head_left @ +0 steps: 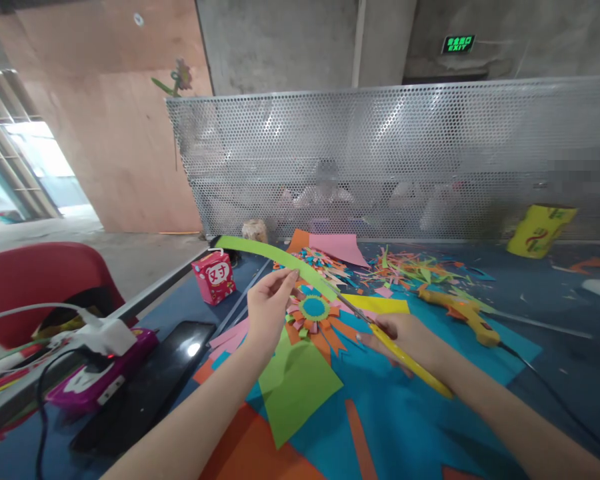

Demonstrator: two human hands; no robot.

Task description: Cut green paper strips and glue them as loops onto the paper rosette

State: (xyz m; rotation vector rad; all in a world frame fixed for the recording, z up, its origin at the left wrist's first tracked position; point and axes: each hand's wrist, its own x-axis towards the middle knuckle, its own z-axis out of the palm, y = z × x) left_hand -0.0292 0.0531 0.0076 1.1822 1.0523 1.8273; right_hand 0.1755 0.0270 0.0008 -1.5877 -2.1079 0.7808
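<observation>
My left hand [273, 303] pinches a long, curved strip of lime green paper [260, 248] between thumb and fingers, above the table. In my right hand [405, 337] is a pair of scissors with yellow handles [410, 363]; their blades meet the strip's right end. Below and between the hands lies a paper flower [314, 308] with a round blue centre and orange, pink and green petals. A lime green sheet [300, 383] lies nearer to me, over blue paper [395, 427]. Part of the right hand's grip is hidden behind the handle.
A yellow glue gun [460, 313] with a black cord lies at the right. Paper scraps [410, 267] are heaped farther back. At the left are a red drink box [215, 277], a phone [145, 387] and a purple power strip [103, 380]. A perforated metal screen [380, 160] stands behind the table.
</observation>
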